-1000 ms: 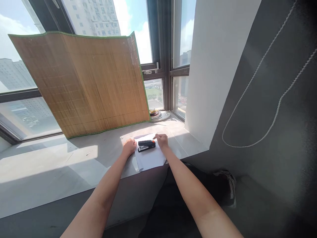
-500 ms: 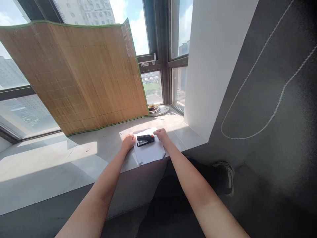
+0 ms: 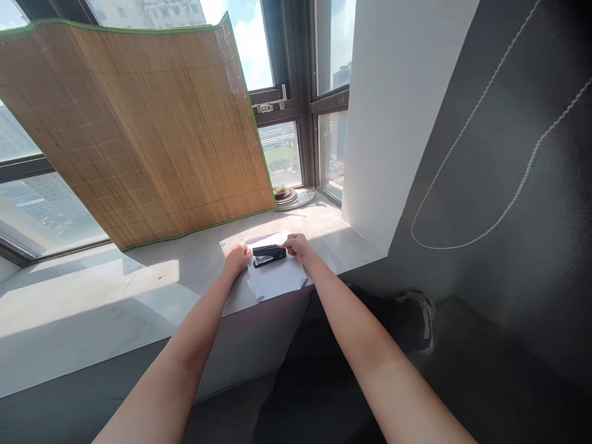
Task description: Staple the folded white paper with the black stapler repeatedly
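A black stapler (image 3: 269,256) with a red-orange tip lies slantwise on white sheets of paper (image 3: 279,282) on the window ledge. The paper's near edge reaches the front of the ledge, and one near corner is curled. My right hand (image 3: 298,246) is closed at the stapler's right end, thumb and fingers pinching around the tip. On the other side my left hand (image 3: 237,258) has its fingers curled at the paper's left edge, close to the stapler's open-jawed end. Its fingertips are partly hidden.
A bamboo mat (image 3: 152,135) with green edging leans against the window behind the paper. Stacked plates (image 3: 285,196) stand in the back corner. A white wall (image 3: 398,111) bounds the ledge on the right, and a beaded cord (image 3: 439,248) hangs farther right.
My right hand has moved from the paper's right edge onto the stapler's end, covering most of the red tip. My left hand stays by the paper. The view has shifted slightly.
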{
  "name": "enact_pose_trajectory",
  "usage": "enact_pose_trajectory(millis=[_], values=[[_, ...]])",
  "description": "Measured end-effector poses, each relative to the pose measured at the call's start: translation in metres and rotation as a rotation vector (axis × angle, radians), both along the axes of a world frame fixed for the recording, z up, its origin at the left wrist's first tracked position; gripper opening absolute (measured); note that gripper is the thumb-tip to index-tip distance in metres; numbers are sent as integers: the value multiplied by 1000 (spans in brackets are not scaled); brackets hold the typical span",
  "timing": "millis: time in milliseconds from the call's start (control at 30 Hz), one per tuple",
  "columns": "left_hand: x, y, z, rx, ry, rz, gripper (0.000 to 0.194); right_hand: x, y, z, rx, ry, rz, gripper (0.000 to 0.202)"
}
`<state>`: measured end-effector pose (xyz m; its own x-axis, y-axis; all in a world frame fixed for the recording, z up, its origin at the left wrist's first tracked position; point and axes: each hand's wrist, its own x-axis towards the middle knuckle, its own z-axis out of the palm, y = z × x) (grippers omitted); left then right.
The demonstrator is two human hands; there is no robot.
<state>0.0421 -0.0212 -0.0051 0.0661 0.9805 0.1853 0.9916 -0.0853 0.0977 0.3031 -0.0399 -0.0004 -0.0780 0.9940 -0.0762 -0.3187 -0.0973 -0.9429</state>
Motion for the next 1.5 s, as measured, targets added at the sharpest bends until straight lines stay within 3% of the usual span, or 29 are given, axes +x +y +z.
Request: enact_pose_trajectory(millis=[500, 1500], values=[[0, 1, -1, 5, -54, -2, 31, -2, 0, 1, -5, 117, 5, 50], [-5, 8, -10, 24, -107, -12, 28, -2, 10, -4, -88, 83, 19, 55]])
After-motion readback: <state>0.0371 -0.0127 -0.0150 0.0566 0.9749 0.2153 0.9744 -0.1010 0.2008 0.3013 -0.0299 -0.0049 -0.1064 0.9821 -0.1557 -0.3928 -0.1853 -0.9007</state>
